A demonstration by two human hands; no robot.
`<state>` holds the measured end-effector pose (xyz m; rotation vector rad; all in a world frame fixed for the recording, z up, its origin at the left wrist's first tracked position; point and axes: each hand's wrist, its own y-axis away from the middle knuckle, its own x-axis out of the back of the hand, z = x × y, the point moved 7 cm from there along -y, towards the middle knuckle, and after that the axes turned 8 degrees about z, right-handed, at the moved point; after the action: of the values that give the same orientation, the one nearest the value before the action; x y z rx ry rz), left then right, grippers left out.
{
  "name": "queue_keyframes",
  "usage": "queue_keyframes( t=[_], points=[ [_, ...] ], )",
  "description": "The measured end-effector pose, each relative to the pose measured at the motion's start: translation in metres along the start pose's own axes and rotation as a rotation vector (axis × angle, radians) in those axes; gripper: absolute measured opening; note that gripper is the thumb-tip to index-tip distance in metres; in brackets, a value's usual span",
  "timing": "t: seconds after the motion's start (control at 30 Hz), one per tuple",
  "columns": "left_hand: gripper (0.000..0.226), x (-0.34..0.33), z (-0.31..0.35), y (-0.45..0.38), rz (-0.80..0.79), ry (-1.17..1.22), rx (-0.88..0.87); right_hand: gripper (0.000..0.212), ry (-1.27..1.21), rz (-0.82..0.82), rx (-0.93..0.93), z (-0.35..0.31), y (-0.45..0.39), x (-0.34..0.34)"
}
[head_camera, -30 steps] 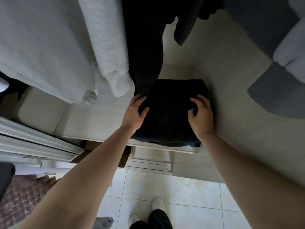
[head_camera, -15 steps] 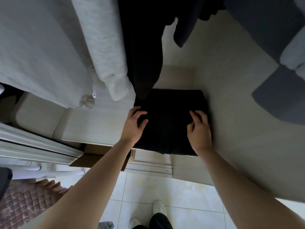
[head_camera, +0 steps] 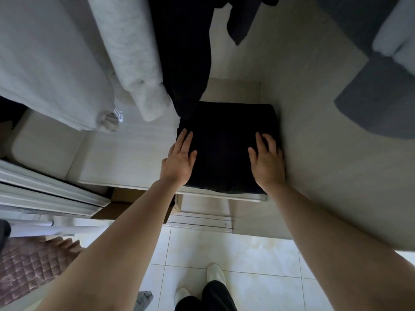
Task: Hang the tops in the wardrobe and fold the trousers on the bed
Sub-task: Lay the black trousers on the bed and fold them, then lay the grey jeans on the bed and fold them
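Between the two flat palms, a folded black garment [head_camera: 226,149] sits on the wardrobe shelf [head_camera: 125,158], hard against the side wall. The left hand [head_camera: 180,161] and right hand [head_camera: 268,163] press on it, fingers straight, gripping nothing. Its near edge overhangs the shelf lip; letting go carelessly could tip it off.

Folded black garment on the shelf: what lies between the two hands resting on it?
Only bare dark cloth of the folded black garment shows between the left hand and the right hand in the head view.
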<state>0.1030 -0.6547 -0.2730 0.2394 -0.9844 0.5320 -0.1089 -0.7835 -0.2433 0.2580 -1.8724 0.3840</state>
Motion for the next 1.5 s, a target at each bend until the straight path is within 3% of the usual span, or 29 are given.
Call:
queue_keyframes(
  t=[0.2, 0.43, 0.67, 0.83, 1.0, 1.2, 1.33, 1.43, 1.5],
  points=[
    [0.064, 0.016, 0.006, 0.015, -0.132, -0.04, 0.069, 0.062, 0.064, -0.146, -0.124, -0.019, 0.018, 0.022],
    [0.063, 0.053, 0.005, 0.111, -0.229, 0.053, 0.168, 0.058, -0.022, -0.199, 0.065, -0.073, 0.1, 0.066],
    [0.044, 0.156, 0.016, 0.242, 0.041, 0.252, 0.485, 0.05, -0.234, -0.348, 0.29, -0.14, 0.195, 0.116],
    [0.039, 0.203, 0.021, 0.332, 0.252, 0.255, 0.579, 0.047, -0.34, -0.518, 0.557, -0.196, 0.258, 0.133],
    [0.036, 0.251, 0.032, 0.433, 0.64, 0.302, 0.79, 0.039, -0.501, -0.671, 0.841, -0.249, 0.312, 0.156],
    [0.033, 0.281, 0.057, 0.543, 1.014, 0.288, 1.018, 0.037, -0.553, -0.675, 1.149, -0.295, 0.367, 0.183],
    [0.032, 0.308, 0.059, 0.611, 1.133, 0.064, 1.158, 0.038, -0.585, -0.68, 1.33, -0.324, 0.412, 0.199],
    [0.033, 0.322, 0.039, 0.651, 1.091, -0.16, 1.251, 0.037, -0.595, -0.683, 1.394, -0.344, 0.437, 0.201],
    [0.034, 0.322, 0.016, 0.68, 1.02, -0.156, 1.357, 0.033, -0.61, -0.62, 1.462, -0.364, 0.452, 0.205]
  ],
)
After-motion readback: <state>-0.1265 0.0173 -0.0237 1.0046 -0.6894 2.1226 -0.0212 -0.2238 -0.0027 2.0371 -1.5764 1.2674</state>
